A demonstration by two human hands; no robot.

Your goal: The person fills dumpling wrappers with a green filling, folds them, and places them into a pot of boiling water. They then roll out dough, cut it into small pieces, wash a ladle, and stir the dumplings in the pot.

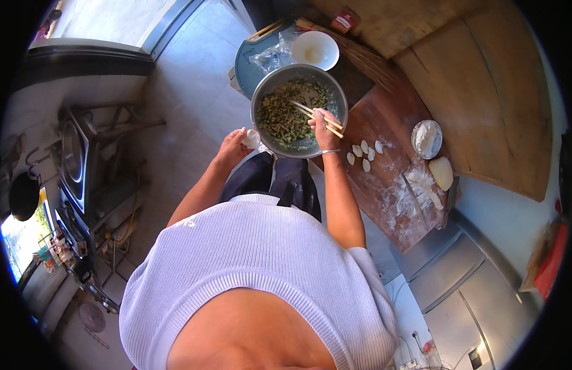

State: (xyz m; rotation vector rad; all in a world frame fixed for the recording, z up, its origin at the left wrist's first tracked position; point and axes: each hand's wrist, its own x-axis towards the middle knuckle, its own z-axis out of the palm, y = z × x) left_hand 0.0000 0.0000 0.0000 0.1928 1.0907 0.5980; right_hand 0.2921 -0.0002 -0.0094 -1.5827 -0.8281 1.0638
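The right hand (323, 123) has its grip closed around a pair of chopsticks (312, 113), whose tips lie in the green minced filling (285, 117) inside a steel bowl (259, 92) set in front of the person, at the near edge of the floured wooden counter (384, 123). The left hand (232, 148) is held just beside the bowl's rim, its fingers cupped and closed on a round dough wrapper (252, 139).

To do this well, the chopsticks should pinch a modest lump of filling, since too much would probably split the wrapper or stop it sealing. The wrapper hand is best kept flat and close to the rim, so that the lump travels a short way and nothing drops. The filling should land in the wrapper's middle, leaving the edge clean.

More cut dough pieces (363, 154) wait on the counter to the right, near a small bowl of flour (426, 138) and a lump of dough (442, 172).
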